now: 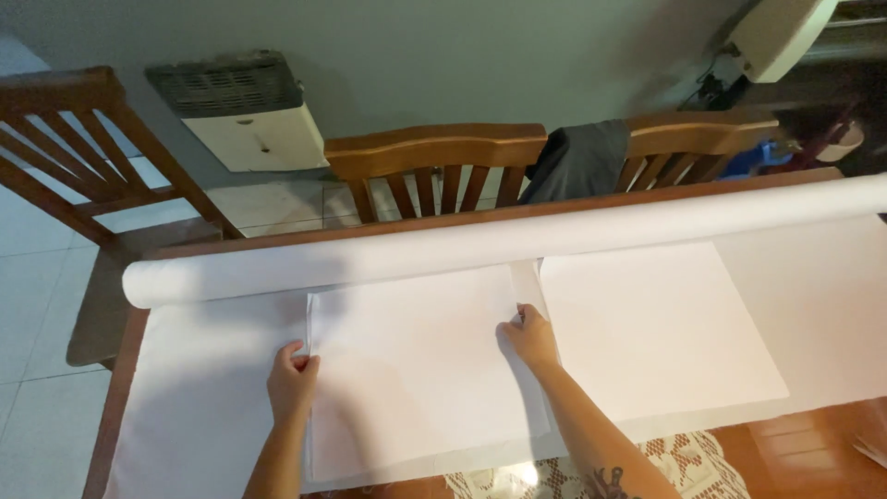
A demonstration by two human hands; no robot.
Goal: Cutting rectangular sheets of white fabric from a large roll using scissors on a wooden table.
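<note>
Left hand: The left hand (293, 379) pinched the left edge of a white sheet (416, 365) near its middle, fingers (297, 355) curled narrow on the paper.
Right hand: The right hand (531, 337) gripped the same sheet at its far right corner, fingers (514, 322) closed narrow on the edge.
Sheet in hand: The white sheet lay flat at the middle of the desk, on top of the unrolled white paper (203, 388), its far edge just short of the roll.
Second sheet: A second white sheet (656, 328) lay just to the right, apart from the first by a thin gap.
Roll: A long white paper roll (462, 245) stretched left to right along the far side of the desk (785, 434).
Step in hand: By the look of it, the sheet was being squared and positioned on the unrolled paper, beside its neighbour.
Next move: That likely called for a small slide with both hands level, keeping the edges parallel to the roll and the paper unwrinkled.
Near edge: A lace cloth (591, 471) showed at the near side.
Beyond: Wooden chairs (434, 166) stood on the far side, a grey garment (582, 157) over one; a wall heater (240, 111) hung behind.
</note>
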